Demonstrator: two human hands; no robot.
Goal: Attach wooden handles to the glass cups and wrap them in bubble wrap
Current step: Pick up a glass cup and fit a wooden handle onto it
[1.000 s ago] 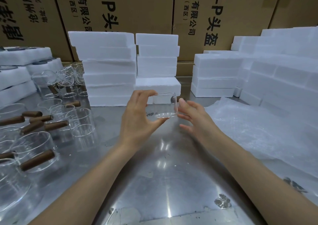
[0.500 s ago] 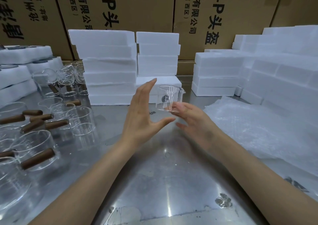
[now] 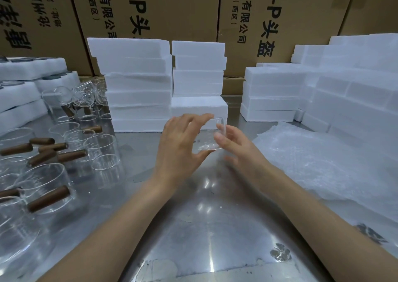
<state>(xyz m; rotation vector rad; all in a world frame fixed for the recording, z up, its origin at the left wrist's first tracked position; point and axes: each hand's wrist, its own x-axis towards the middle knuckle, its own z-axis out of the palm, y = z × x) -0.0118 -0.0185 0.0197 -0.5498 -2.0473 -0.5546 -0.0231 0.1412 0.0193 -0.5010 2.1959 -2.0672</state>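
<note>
A small clear glass cup (image 3: 212, 136) with no handle hangs above the steel table between my two hands. My left hand (image 3: 179, 146) grips it, thumb under its base and fingers arched over its rim. My right hand (image 3: 239, 149) touches the cup's right side with thumb and fingertips. Several more glass cups (image 3: 101, 150) stand at the left. Some carry brown wooden handles (image 3: 48, 198), and loose handles (image 3: 42, 140) lie among them. A sheet of bubble wrap (image 3: 318, 165) is spread out at the right.
White foam blocks (image 3: 137, 83) are stacked behind the hands, with more foam stacks (image 3: 344, 92) at the right and foam trays (image 3: 23, 92) at the far left. Brown cardboard boxes (image 3: 163, 8) form a wall at the back. The steel table (image 3: 204, 227) stretches toward me.
The cup went from my left hand to my right fingertips while the left hand opened. Now the left hand has closed around it again, and the cup sits lower and tilted.
</note>
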